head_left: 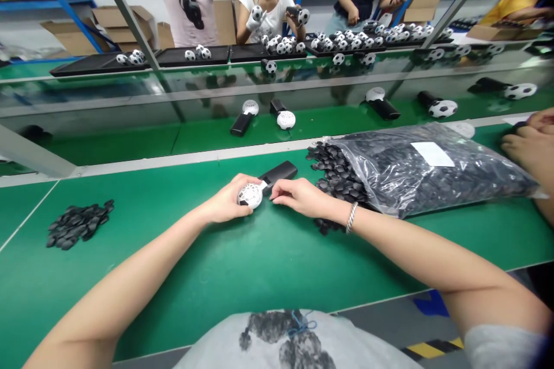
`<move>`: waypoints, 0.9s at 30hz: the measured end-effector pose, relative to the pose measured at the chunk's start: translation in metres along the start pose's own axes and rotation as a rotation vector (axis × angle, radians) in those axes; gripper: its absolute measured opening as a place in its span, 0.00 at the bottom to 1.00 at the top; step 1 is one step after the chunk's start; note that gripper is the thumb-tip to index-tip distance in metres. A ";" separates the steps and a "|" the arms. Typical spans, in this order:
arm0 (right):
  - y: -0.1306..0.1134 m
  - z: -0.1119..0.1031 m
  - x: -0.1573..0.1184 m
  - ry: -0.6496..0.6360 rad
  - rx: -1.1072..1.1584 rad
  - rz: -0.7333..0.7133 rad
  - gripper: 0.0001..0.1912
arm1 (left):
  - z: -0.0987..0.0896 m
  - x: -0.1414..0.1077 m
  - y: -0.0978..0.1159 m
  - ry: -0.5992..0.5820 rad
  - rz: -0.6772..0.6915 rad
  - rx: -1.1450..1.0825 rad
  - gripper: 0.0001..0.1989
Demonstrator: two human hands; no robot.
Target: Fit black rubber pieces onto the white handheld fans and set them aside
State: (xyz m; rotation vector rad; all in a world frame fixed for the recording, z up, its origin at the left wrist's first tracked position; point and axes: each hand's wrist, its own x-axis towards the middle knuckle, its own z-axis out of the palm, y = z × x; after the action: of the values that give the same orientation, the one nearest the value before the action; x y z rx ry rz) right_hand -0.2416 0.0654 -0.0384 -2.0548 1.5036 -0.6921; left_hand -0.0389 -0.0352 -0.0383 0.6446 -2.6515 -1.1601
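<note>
A small hand fan with a white round grille head (250, 195) and a black handle (279, 174) lies on the green table (242, 265) in front of me. My left hand (227, 203) cups the white head. My right hand (298, 197) rests fingertips at the joint between head and handle; whether it pinches a small part I cannot tell. A bracelet sits on my right wrist. Right of my hands, small black parts (335, 176) spill from a clear plastic bag (424, 170).
A second heap of black parts (78, 223) lies at the left. Finished fans (285, 119) ride the green conveyor behind. Black trays with football-pattern heads (341, 43) stand at the far side, where other people work. Another person's hands (530, 141) are at the right edge.
</note>
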 end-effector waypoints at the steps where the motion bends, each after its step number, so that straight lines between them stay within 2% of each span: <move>1: -0.002 0.002 0.002 0.011 0.021 -0.028 0.03 | 0.001 0.000 0.000 0.001 0.002 -0.003 0.29; 5: -0.006 0.008 0.011 0.046 0.067 -0.080 0.04 | 0.005 0.001 -0.001 0.035 0.014 -0.024 0.28; 14: -0.007 0.016 0.022 0.088 0.046 -0.033 0.03 | 0.020 0.004 0.004 0.214 -0.049 -0.029 0.21; 22: -0.007 0.015 0.025 0.060 -0.018 0.061 0.05 | 0.027 0.006 0.005 0.283 -0.038 0.004 0.17; 25: -0.008 0.014 0.028 0.042 -0.005 0.044 0.06 | 0.029 0.005 0.006 0.303 -0.029 -0.030 0.17; 27: 0.000 0.005 0.036 0.045 0.056 0.021 0.09 | 0.025 0.006 0.003 0.321 -0.049 -0.070 0.17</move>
State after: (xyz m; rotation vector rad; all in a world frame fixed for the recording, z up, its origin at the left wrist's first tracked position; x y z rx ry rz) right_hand -0.2289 0.0317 -0.0387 -1.9917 1.5114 -0.7682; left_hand -0.0531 -0.0193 -0.0528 0.8111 -2.3290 -1.0554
